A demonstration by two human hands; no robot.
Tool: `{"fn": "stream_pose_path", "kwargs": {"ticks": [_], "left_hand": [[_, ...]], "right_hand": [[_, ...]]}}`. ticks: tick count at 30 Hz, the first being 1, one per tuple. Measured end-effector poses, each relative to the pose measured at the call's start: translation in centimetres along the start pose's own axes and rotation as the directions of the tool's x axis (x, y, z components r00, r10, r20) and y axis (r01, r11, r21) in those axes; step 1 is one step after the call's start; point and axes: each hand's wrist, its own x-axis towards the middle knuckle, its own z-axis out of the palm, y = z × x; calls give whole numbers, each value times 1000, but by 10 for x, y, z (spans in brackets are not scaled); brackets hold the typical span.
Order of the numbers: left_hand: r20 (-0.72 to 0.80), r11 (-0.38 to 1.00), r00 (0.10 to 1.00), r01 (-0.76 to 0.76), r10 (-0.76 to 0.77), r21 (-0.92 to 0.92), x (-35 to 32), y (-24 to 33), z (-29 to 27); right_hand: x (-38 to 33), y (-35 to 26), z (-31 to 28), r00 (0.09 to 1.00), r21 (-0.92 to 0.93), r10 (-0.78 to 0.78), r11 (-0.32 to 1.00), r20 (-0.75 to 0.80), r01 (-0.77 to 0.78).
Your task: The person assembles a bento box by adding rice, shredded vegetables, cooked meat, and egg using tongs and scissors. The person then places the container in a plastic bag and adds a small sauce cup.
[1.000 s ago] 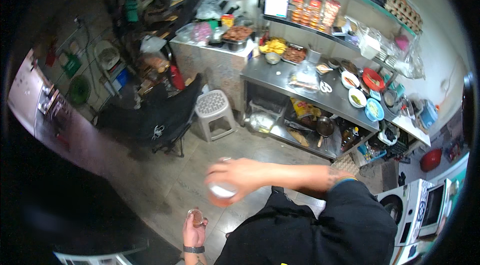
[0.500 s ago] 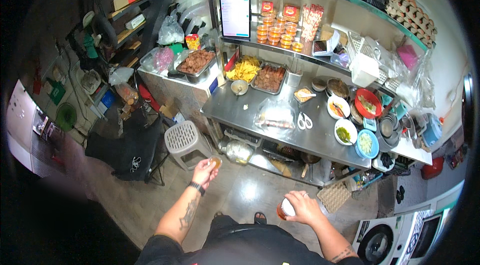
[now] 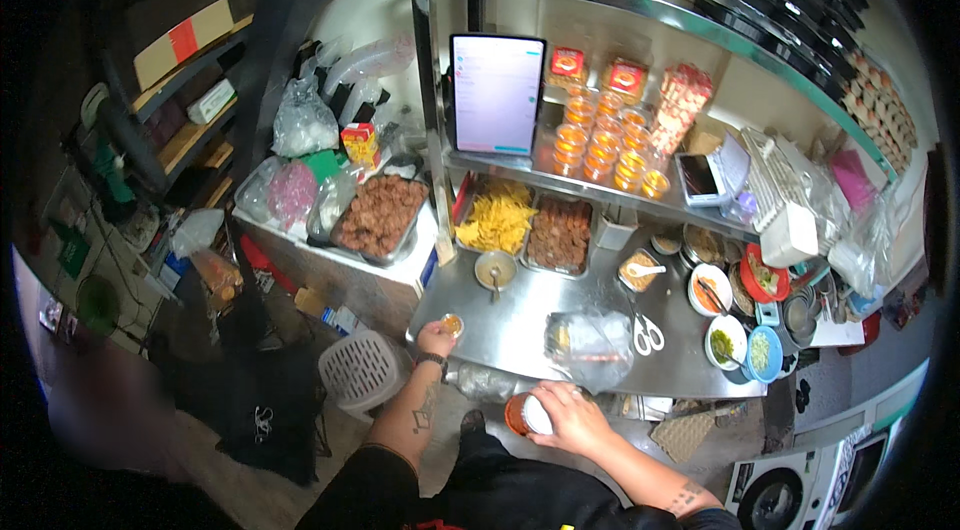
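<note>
Nearest, my right hand curls around one white-lidded orange cup below the bench edge. My left hand pinches one small sauce cup on the bench corner. Beyond, I count two food trays and one pair of scissors.

Yellow chips tray; brown meat tray; white-handled scissors; silver steel counter; blue bowl.

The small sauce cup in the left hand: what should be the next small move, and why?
Probably lower the small sauce cup onto the steel counter. The left hand holds it at the counter's edge, while the right hand presses a white lid on an orange container.
</note>
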Motion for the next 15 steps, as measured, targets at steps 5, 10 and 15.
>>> {"fn": "stream_pose_path", "kwargs": {"ticks": [5, 10, 15], "left_hand": [[115, 1000, 993, -3, 2, 10, 42, 8, -8], [75, 998, 997, 11, -16, 66, 25, 30, -16], [89, 897, 960, -279, 265, 344, -41, 50, -46]], "right_hand": [[143, 20, 40, 994, -152, -14, 988, 111, 31], [204, 56, 74, 997, -201, 16, 980, 76, -1], [255, 58, -14, 950, -79, -107, 993, -295, 87]]}}
